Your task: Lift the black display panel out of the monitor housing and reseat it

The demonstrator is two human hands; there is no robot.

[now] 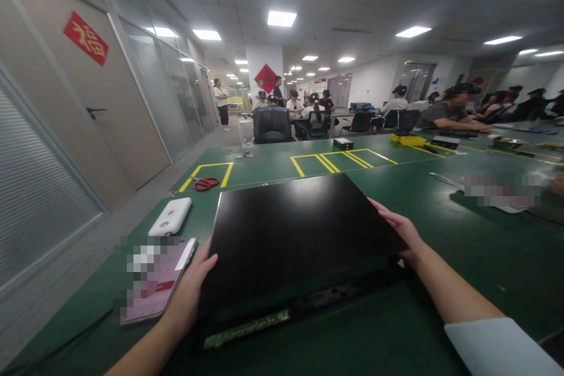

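Note:
A large flat black panel (299, 235) lies in front of me on the green table (440, 258), with a strip of circuit board showing under its near edge. My left hand (191, 288) grips the panel's left edge, thumb on top. My right hand (399, 229) holds the right edge, fingers laid along it. The panel's near edge looks slightly raised off the table.
A phone (156, 285) and a white power bank (171, 216) lie left of the panel. Red scissors (205, 183) sit in a yellow-marked box farther back. Small boxes (342, 143) and a yellow tray (409, 140) stand beyond. Several people sit at far tables; a black chair (272, 124) faces the table's end.

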